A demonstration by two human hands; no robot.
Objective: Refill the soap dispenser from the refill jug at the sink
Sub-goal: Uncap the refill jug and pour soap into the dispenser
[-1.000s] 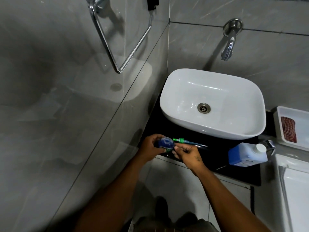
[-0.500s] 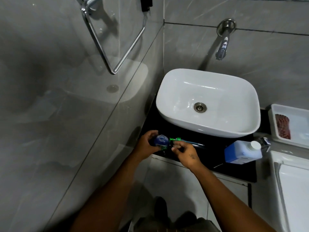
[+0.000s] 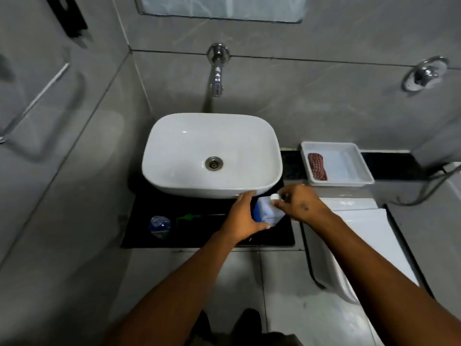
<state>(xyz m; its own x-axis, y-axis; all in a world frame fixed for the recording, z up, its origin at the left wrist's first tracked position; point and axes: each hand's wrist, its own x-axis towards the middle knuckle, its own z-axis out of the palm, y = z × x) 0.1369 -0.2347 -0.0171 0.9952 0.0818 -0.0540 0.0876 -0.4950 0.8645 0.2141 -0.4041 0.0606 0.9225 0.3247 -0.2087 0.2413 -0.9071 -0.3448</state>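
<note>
On the black counter near the white basin [image 3: 212, 156], my hands have left the opened soap dispenser [image 3: 159, 227] at left; now my left hand [image 3: 243, 217] cups the refill jug [image 3: 268, 212] while my right hand [image 3: 298, 202] pinches its white cap [image 3: 274, 196], ready to unscrew.

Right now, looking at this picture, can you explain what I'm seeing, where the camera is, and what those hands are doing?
There is no machine here: a person wears a wide-angle camera on the head, looking down at their own bare arms. Below is a white basin on a dark counter. The left hand steadies a blue and white refill jug, while the right hand is at its white cap. Whether the cap is loosened cannot be told. On the counter to the left stands the small blue soap dispenser, with its green pump piece lying beside it. A white tray sits to the right.
</note>
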